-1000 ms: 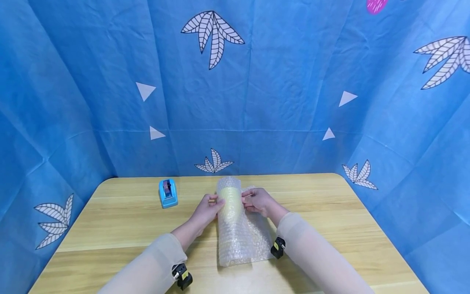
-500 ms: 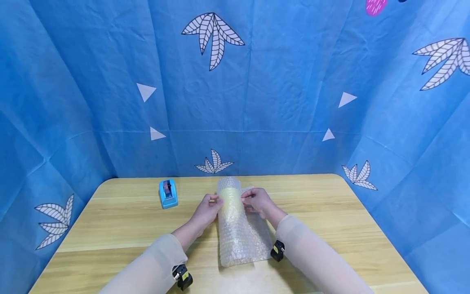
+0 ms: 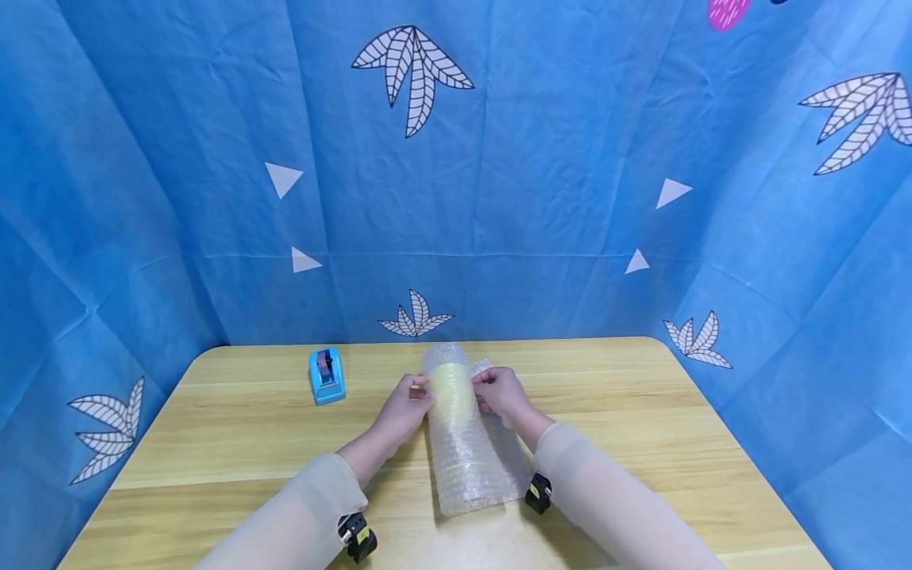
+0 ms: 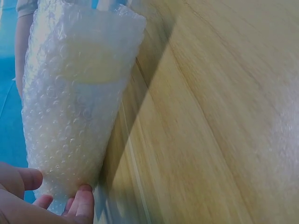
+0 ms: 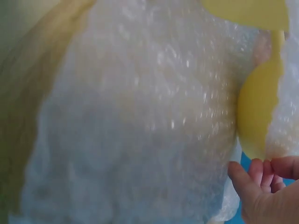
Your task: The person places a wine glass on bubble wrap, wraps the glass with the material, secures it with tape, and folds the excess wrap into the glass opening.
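Observation:
A sheet of bubble wrap [image 3: 459, 467] lies on the table, rolled round a yellow thing [image 3: 450, 388] that shows through it. In the right wrist view, the yellow thing [image 5: 259, 107] has a rounded body and a narrow stem, like a goblet; the wrap hides part of it. My left hand [image 3: 404, 408] grips the left side of the roll, thumb and fingers on the bubble wrap [image 4: 70, 116]. At the right side, my right hand [image 3: 502, 393] pinches the wrap near its far end. A loose flap of the sheet spreads out under my right wrist.
A blue tape dispenser [image 3: 327, 376] stands at the back left of the wooden table [image 3: 627, 412]. Blue patterned cloth [image 3: 556, 158] hangs behind the table and along both sides. A small black camera is strapped to each wrist.
The bubble wrap roll has shifted slightly right, its near end most, so less of the loose flap shows. Both hands keep their places on it with small shifts.

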Tool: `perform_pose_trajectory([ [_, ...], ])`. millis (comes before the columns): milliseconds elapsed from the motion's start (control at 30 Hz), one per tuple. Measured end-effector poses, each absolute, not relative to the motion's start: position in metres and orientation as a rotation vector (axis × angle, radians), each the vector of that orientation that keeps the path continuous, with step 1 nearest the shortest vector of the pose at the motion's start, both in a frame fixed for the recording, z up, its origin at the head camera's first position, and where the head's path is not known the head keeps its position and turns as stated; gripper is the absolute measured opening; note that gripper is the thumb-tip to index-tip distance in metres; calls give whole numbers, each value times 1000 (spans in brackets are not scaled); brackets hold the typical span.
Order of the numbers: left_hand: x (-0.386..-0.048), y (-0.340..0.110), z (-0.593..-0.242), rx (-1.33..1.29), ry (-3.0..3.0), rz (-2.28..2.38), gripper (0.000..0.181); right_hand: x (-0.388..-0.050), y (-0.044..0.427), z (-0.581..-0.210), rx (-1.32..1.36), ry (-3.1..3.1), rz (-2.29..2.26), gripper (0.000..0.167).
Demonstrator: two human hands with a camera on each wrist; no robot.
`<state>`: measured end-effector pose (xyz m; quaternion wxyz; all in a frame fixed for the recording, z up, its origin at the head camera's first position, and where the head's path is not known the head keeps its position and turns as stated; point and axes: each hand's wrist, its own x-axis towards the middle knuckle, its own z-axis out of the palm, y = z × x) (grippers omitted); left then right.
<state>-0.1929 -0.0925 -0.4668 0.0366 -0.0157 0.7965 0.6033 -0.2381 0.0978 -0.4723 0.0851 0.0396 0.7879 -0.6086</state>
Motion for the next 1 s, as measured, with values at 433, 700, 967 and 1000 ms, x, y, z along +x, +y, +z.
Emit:
perform_pose_trajectory([
  [433, -191, -92, -466, -8, 2463, 1830, 36, -233, 94, -463, 165, 2450, -1683, 42],
  [700, -194, -93, -466, 13, 2502, 1792, 35, -230, 90, -461, 171, 2574, -1569, 61],
  [967, -194, -92, -463, 16, 2498, 1790, 36, -225, 87, -457, 201, 2571, -1573, 58],
  [1000, -194, -92, -463, 13, 2496, 1793, 36, -224, 86, -457, 204, 2569, -1574, 58],
])
